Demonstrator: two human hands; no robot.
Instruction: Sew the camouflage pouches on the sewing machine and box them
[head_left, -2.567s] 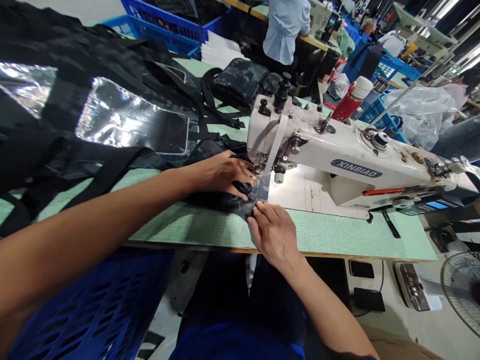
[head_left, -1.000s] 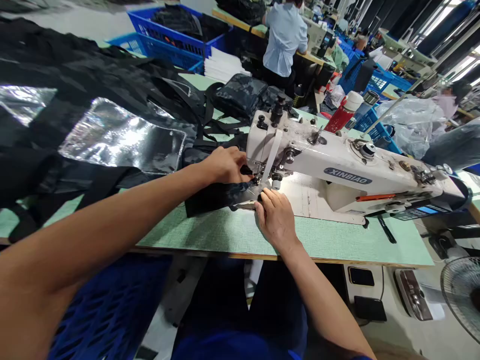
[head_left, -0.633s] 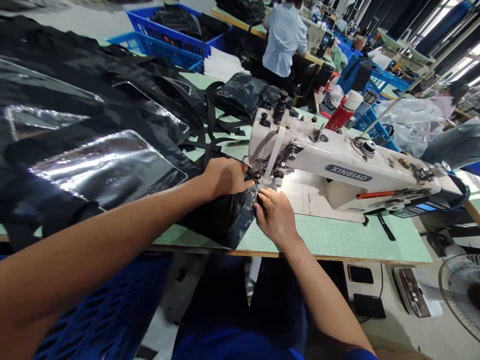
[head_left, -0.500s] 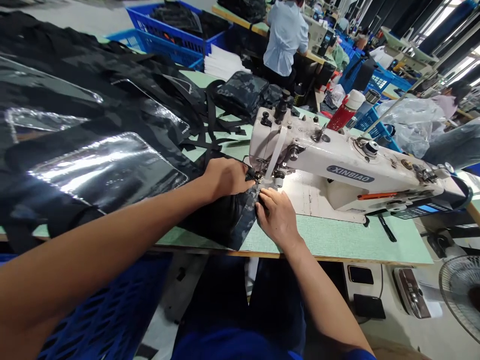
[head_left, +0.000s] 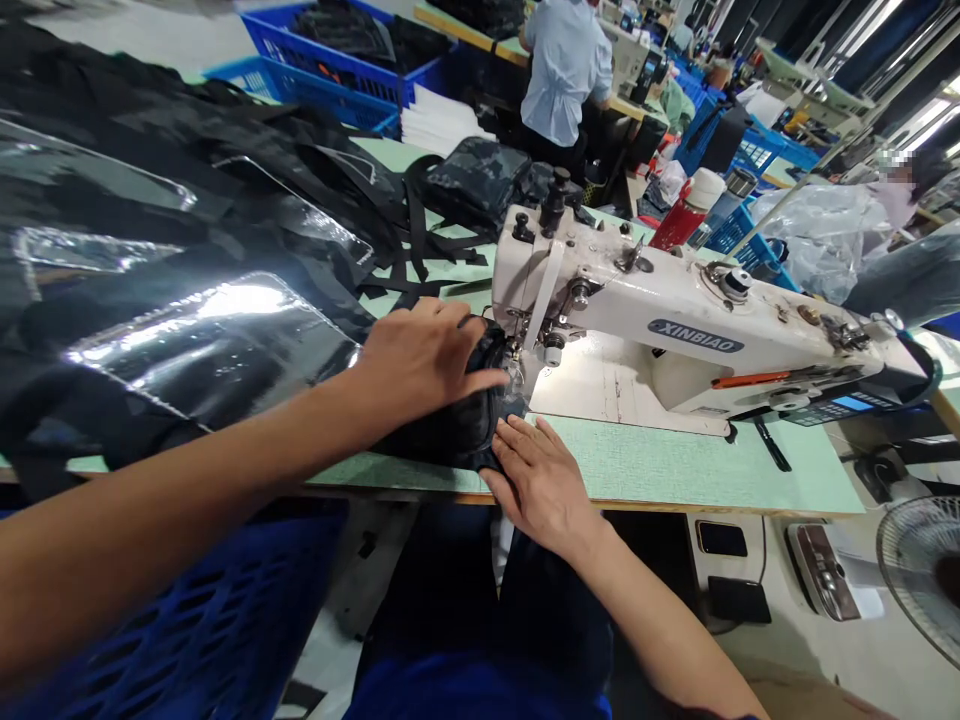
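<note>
A dark camouflage bag piece (head_left: 476, 415) lies at the needle end of a white sewing machine (head_left: 637, 320). My left hand (head_left: 420, 355) grips it from above, with the fingers bent over its far side and the thumb stretched towards the needle area (head_left: 516, 365). Its fingertips are partly hidden. My right hand (head_left: 544, 480) rests palm down at the near right edge of the piece, fingers stretched out and touching the fabric.
Dark bag panels with clear plastic windows (head_left: 217, 340) cover the table's left side. Black straps (head_left: 416, 225) and a folded camouflage bag (head_left: 480, 175) lie behind. A black tool (head_left: 772, 445) lies right. A blue crate (head_left: 217, 610) stands below; a person (head_left: 566, 75) works beyond.
The bag piece has turned and bunched beside the needle. My left hand has shifted left, its thumb now spread. My right hand has slid down and towards me, its fingers flatter.
</note>
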